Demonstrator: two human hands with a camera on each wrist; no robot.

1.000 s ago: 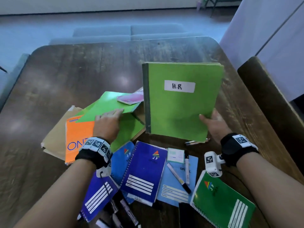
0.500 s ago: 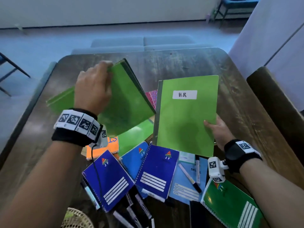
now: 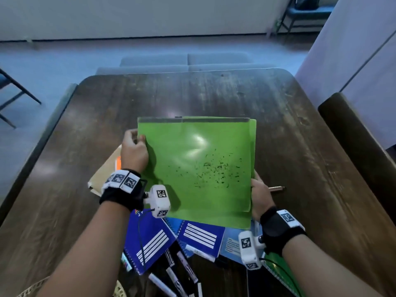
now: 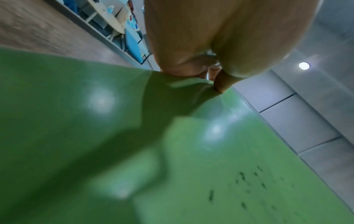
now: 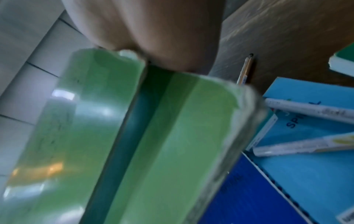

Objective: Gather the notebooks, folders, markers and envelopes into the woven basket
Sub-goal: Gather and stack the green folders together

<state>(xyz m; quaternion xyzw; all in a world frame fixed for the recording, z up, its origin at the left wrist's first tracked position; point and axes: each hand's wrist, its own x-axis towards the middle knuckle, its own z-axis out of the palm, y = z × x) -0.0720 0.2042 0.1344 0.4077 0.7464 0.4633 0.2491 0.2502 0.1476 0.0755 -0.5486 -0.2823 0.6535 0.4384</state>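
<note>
Two green folders (image 3: 199, 166) are stacked together and held nearly flat above the table. My left hand (image 3: 137, 140) grips their left edge, thumb on top. My right hand (image 3: 258, 191) grips the lower right edge from beneath. In the left wrist view my fingers (image 4: 220, 84) pinch the top green folder (image 4: 172, 136). The right wrist view shows the edges of both green folders (image 5: 134, 136). Below them lie blue notebooks (image 3: 150, 241), several markers (image 3: 184, 266), a light blue notebook (image 3: 232, 245) and a brown envelope (image 3: 102, 176). The woven basket (image 3: 32, 288) shows only its rim at bottom left.
A green spiral notebook (image 3: 278, 269) lies under my right wrist. A pen (image 3: 276, 188) rests on the dark wooden table (image 3: 214, 97) to the right. An orange notebook (image 3: 117, 163) peeks out on the envelope. A wooden chair back (image 3: 353, 129) stands at the right.
My left hand has swung its green folder right, onto the H.R folder in my right hand. Both hands now hold the two together, laid flatter.
</note>
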